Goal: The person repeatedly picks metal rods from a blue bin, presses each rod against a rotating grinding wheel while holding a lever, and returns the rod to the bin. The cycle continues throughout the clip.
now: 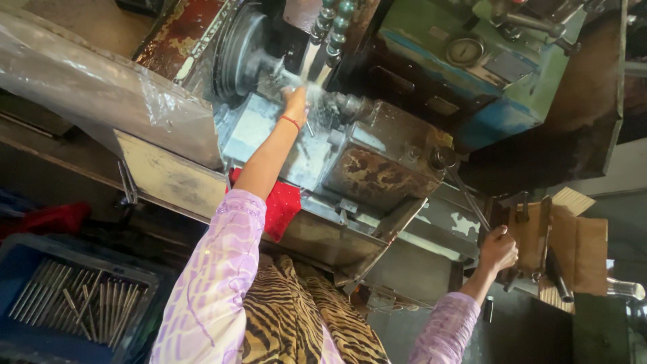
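Striped cloth [296,317] nearest; right hand [497,248] fingers grip the lever [465,192], left hand [295,102] fingers' state unclear in coolant spray [313,91].

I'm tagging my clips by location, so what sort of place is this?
Most likely a machine shop. A worn lathe-like machine has coolant streaming over the left hand, the right hand grips a lever, and a blue crate holds metal rods.

Single head-worn view, looking down, tilted, close over lathe [377,155]
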The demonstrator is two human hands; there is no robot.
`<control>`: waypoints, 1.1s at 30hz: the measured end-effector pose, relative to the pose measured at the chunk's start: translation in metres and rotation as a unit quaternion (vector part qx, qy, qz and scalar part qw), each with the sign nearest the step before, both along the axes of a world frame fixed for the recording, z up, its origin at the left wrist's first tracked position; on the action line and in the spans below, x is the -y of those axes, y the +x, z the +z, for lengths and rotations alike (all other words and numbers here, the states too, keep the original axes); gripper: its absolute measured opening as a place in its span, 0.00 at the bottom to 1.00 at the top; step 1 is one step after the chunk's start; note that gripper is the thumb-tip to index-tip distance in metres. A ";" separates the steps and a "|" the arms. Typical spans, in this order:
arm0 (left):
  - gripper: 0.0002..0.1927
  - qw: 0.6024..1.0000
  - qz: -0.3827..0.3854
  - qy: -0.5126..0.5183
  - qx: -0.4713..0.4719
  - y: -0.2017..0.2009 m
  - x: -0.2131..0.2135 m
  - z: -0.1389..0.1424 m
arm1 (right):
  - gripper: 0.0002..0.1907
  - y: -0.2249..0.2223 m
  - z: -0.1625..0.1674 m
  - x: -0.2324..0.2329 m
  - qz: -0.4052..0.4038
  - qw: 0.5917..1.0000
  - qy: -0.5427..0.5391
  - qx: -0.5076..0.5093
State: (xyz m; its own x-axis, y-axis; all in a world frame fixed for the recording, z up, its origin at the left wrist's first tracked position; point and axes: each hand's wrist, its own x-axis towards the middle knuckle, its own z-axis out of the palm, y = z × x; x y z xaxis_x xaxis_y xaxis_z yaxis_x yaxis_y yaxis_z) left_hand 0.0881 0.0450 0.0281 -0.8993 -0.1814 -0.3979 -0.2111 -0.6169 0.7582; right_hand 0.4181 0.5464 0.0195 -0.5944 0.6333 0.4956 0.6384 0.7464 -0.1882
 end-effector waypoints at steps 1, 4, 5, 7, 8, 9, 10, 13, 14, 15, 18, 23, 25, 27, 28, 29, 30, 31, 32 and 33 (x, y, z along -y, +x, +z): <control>0.15 1.000 0.002 -0.001 -0.018 -0.001 0.000 0.000 | 0.32 0.000 0.000 0.000 0.001 1.000 -0.012 -0.001; 0.18 0.999 -0.018 0.010 -0.027 -0.002 0.000 0.000 | 0.33 0.000 0.000 -0.001 0.006 1.000 -0.021 0.001; 0.19 1.000 -0.026 0.009 -0.015 -0.002 0.001 0.000 | 0.33 0.000 0.000 -0.001 0.005 1.000 -0.019 0.003; 0.19 0.998 -0.006 -0.003 0.060 -0.003 0.001 0.000 | 0.32 0.000 0.000 -0.001 0.003 1.000 -0.014 0.007; 0.20 0.995 0.005 -0.009 0.098 -0.003 0.001 0.000 | 0.31 -0.001 0.000 -0.001 0.001 1.000 -0.010 0.006; 0.20 0.996 -0.002 -0.006 0.085 -0.004 0.002 0.000 | 0.31 -0.001 0.000 -0.001 0.000 1.000 -0.006 0.005; 0.20 0.997 -0.008 -0.002 0.071 -0.004 0.002 0.000 | 0.30 -0.001 0.000 -0.001 -0.002 1.000 -0.001 0.003; 0.21 0.999 -0.003 0.008 0.050 -0.005 0.003 0.000 | 0.29 -0.002 0.000 0.000 -0.014 1.000 -0.008 0.003; 0.21 0.999 0.003 0.012 0.045 -0.005 0.004 -0.001 | 0.29 -0.002 0.000 0.001 -0.013 1.000 -0.007 0.003; 0.21 1.000 0.012 0.010 0.017 -0.006 0.004 -0.001 | 0.29 -0.002 0.000 0.001 -0.013 1.000 -0.006 0.003; 0.18 0.999 -0.004 0.014 0.031 -0.005 0.005 -0.001 | 0.29 -0.001 -0.001 0.002 -0.010 1.000 0.003 0.000; 0.13 0.998 -0.030 0.002 0.050 -0.005 0.007 -0.002 | 0.30 -0.002 0.000 0.002 -0.008 1.000 -0.005 0.006; 0.13 0.998 -0.017 0.063 0.016 -0.005 0.008 -0.002 | 0.30 -0.003 0.001 0.002 -0.007 1.000 0.006 0.003; 0.12 0.996 -0.012 0.088 -0.022 -0.005 0.008 -0.002 | 0.31 -0.003 0.001 0.003 -0.014 1.000 -0.017 0.005; 0.11 0.995 -0.012 0.084 -0.043 -0.005 0.008 -0.001 | 0.31 -0.004 0.002 0.003 -0.017 0.999 -0.028 0.006; 0.10 0.995 -0.013 0.079 -0.064 -0.005 0.008 -0.002 | 0.31 -0.003 0.002 0.004 -0.017 1.000 -0.020 0.006; 0.11 0.996 -0.019 0.070 -0.048 -0.005 0.009 -0.002 | 0.31 -0.003 0.002 0.004 -0.016 1.000 -0.013 0.007; 0.12 0.997 -0.025 0.061 -0.033 -0.004 0.009 -0.002 | 0.31 -0.003 0.002 0.005 -0.015 1.000 -0.006 0.008; 0.14 0.998 -0.030 0.051 -0.018 -0.004 0.009 -0.002 | 0.31 -0.003 0.003 0.005 -0.016 1.000 -0.020 0.007; 0.17 0.998 -0.032 0.049 0.008 -0.004 0.010 -0.003 | 0.31 -0.003 0.003 0.006 -0.018 0.999 -0.034 0.007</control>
